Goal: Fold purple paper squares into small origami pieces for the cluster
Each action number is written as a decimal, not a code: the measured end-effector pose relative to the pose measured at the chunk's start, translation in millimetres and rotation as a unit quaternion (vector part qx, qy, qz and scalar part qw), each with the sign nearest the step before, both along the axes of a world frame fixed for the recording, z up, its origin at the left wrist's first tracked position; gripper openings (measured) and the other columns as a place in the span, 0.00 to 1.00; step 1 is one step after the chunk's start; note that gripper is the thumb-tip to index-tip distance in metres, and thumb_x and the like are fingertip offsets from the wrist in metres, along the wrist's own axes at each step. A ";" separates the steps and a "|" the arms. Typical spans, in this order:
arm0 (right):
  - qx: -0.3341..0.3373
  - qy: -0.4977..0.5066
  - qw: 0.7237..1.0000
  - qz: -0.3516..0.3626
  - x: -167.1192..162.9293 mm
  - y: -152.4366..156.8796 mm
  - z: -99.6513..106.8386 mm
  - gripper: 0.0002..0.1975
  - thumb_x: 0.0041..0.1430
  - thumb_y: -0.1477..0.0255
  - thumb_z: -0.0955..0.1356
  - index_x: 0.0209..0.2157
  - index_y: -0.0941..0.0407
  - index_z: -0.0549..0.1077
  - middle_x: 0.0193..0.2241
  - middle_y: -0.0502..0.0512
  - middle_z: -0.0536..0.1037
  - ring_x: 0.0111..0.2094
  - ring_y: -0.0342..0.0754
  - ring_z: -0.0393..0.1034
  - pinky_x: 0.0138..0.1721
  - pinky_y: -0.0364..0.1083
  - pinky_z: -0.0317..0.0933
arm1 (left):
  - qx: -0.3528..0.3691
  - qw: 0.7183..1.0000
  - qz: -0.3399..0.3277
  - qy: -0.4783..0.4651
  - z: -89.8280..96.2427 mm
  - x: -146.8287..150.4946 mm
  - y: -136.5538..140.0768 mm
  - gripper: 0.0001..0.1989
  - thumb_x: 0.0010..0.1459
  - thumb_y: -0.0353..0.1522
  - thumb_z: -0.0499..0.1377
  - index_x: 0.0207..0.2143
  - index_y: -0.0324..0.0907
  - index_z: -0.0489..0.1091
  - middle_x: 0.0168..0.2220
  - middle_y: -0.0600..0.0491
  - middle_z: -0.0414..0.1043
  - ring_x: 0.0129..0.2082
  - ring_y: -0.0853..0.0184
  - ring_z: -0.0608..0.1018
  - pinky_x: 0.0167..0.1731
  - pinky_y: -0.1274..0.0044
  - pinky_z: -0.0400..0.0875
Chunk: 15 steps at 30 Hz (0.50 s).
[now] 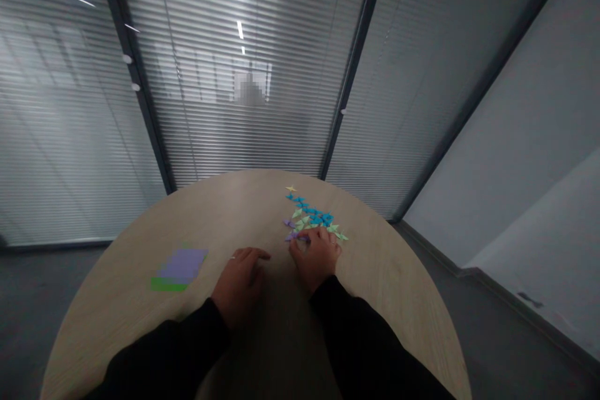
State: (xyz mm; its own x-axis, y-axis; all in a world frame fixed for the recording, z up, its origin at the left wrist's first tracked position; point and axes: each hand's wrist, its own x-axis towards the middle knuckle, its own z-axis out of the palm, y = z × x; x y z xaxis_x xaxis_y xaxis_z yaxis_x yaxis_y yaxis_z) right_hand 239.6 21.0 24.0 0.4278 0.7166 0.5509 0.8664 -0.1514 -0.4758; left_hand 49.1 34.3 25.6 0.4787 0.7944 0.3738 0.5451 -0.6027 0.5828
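Observation:
My right hand [319, 256] reaches to the near side of a group of small folded paper pieces. Its thumb and fingers close around a purple paper piece [291, 237], partly hidden by the fingers. Just beyond the hand lie several blue paper pieces [321, 219], with pale green paper pieces [300, 224] around them and one yellow paper piece [291, 189] at the far end. My left hand [239, 281] rests on the table left of the group, holding nothing, fingers extended, with a ring on one finger.
A stack of square paper sheets [180, 265], purple on top with green showing below, lies on the left of the round wooden table [225, 206]. Behind the table stands a glass partition with blinds [253, 131]. To the right is a pale wall [525, 156].

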 end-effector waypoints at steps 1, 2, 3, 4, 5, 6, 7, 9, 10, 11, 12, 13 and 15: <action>-0.001 -0.011 0.999 0.033 1.3 -6.9 -0.2 0.07 0.54 0.68 0.70 0.34 0.55 0.77 0.39 0.57 0.74 0.45 0.58 0.62 0.46 0.53 0.52 | 0.024 0.999 -0.015 0.033 -1.2 -2.0 0.5 0.17 0.54 0.24 0.52 0.45 0.40 0.72 0.48 0.44 0.75 0.51 0.55 0.73 0.52 0.62 0.67; -0.003 -0.022 0.997 0.070 2.8 -14.4 -0.9 0.06 0.54 0.69 0.69 0.34 0.55 0.77 0.40 0.57 0.74 0.45 0.57 0.63 0.46 0.53 0.54 | 0.041 0.997 -0.023 0.064 -2.7 -3.6 0.2 0.18 0.56 0.24 0.52 0.47 0.40 0.72 0.51 0.43 0.74 0.54 0.54 0.72 0.55 0.61 0.65; -0.008 -0.035 0.993 0.113 4.2 -22.3 -2.1 0.06 0.56 0.71 0.68 0.35 0.56 0.76 0.39 0.57 0.74 0.44 0.55 0.64 0.46 0.52 0.56 | 0.054 0.994 -0.026 0.092 -4.5 -4.7 -0.8 0.18 0.58 0.26 0.52 0.49 0.40 0.72 0.54 0.43 0.72 0.56 0.53 0.70 0.57 0.59 0.62; -0.017 -0.046 0.985 0.168 5.5 -30.1 -3.6 0.05 0.57 0.72 0.67 0.35 0.56 0.75 0.38 0.57 0.74 0.43 0.54 0.65 0.46 0.51 0.58 | 0.059 0.991 -0.022 0.119 -6.4 -5.4 -2.4 0.18 0.60 0.28 0.51 0.51 0.40 0.71 0.57 0.43 0.70 0.59 0.51 0.68 0.58 0.56 0.59; -0.025 -0.053 0.976 0.210 6.5 -37.4 -5.1 0.05 0.58 0.73 0.67 0.35 0.56 0.75 0.38 0.58 0.74 0.43 0.54 0.66 0.46 0.51 0.59 | 0.060 0.988 -0.015 0.143 -8.1 -5.8 -4.2 0.18 0.61 0.29 0.51 0.52 0.41 0.71 0.59 0.43 0.68 0.60 0.50 0.66 0.59 0.53 0.56; -0.038 -0.054 0.969 0.236 7.1 -44.1 -6.2 0.06 0.59 0.72 0.66 0.37 0.56 0.75 0.39 0.59 0.74 0.43 0.54 0.66 0.47 0.51 0.61 | 0.056 0.985 -0.007 0.164 -9.7 -6.0 -6.2 0.19 0.63 0.31 0.50 0.54 0.42 0.70 0.61 0.43 0.67 0.61 0.48 0.65 0.60 0.51 0.54; -0.053 -0.056 0.964 0.256 7.3 -49.9 -6.8 0.08 0.60 0.71 0.66 0.39 0.57 0.75 0.41 0.60 0.75 0.44 0.54 0.67 0.48 0.51 0.62 | 0.051 0.982 0.000 0.180 -10.9 -6.1 -8.1 0.19 0.63 0.32 0.50 0.55 0.42 0.69 0.62 0.43 0.65 0.62 0.47 0.64 0.60 0.50 0.53; -0.091 -0.069 0.952 0.283 6.6 -58.5 -6.3 0.14 0.62 0.68 0.66 0.46 0.58 0.74 0.47 0.63 0.74 0.49 0.55 0.67 0.52 0.53 0.61 | 0.040 0.978 0.007 0.203 -12.5 -6.3 -10.8 0.21 0.64 0.35 0.49 0.57 0.43 0.68 0.63 0.43 0.64 0.63 0.47 0.63 0.60 0.50 0.51; -0.114 -0.080 0.946 0.294 5.8 -61.4 -5.3 0.18 0.63 0.65 0.65 0.51 0.58 0.72 0.51 0.64 0.73 0.53 0.57 0.65 0.55 0.55 0.59 | 0.036 0.976 0.008 0.213 -13.0 -6.5 -11.6 0.21 0.65 0.36 0.49 0.58 0.43 0.67 0.64 0.42 0.62 0.64 0.47 0.62 0.61 0.50 0.50; -0.134 -0.092 0.940 0.299 4.8 -63.5 -4.1 0.23 0.63 0.61 0.65 0.55 0.59 0.70 0.56 0.66 0.70 0.57 0.59 0.62 0.58 0.57 0.56 | 0.032 0.974 0.008 0.222 -13.7 -6.8 -12.0 0.22 0.65 0.37 0.49 0.59 0.43 0.66 0.65 0.42 0.60 0.65 0.47 0.60 0.61 0.50 0.49; -0.159 -0.104 0.933 0.304 3.8 -65.1 -2.8 0.27 0.64 0.58 0.64 0.58 0.59 0.67 0.59 0.67 0.67 0.60 0.61 0.59 0.60 0.60 0.53 | 0.029 0.973 0.008 0.231 -14.4 -7.2 -12.1 0.24 0.65 0.38 0.49 0.61 0.42 0.64 0.66 0.42 0.58 0.65 0.47 0.59 0.61 0.50 0.48; -0.185 -0.114 0.927 0.307 2.8 -66.3 -1.9 0.30 0.64 0.55 0.63 0.61 0.58 0.65 0.62 0.68 0.63 0.63 0.63 0.55 0.61 0.63 0.50 | 0.028 0.971 0.009 0.238 -15.4 -7.7 -12.1 0.25 0.65 0.40 0.49 0.62 0.42 0.62 0.67 0.42 0.56 0.66 0.46 0.57 0.61 0.49 0.46; -0.227 -0.125 0.916 0.306 1.2 -68.0 -1.1 0.31 0.65 0.52 0.60 0.64 0.55 0.61 0.65 0.66 0.59 0.66 0.65 0.49 0.62 0.66 0.45 | 0.030 0.969 0.013 0.246 -17.4 -8.8 -11.9 0.27 0.66 0.41 0.48 0.64 0.44 0.59 0.68 0.42 0.52 0.67 0.46 0.54 0.61 0.48 0.43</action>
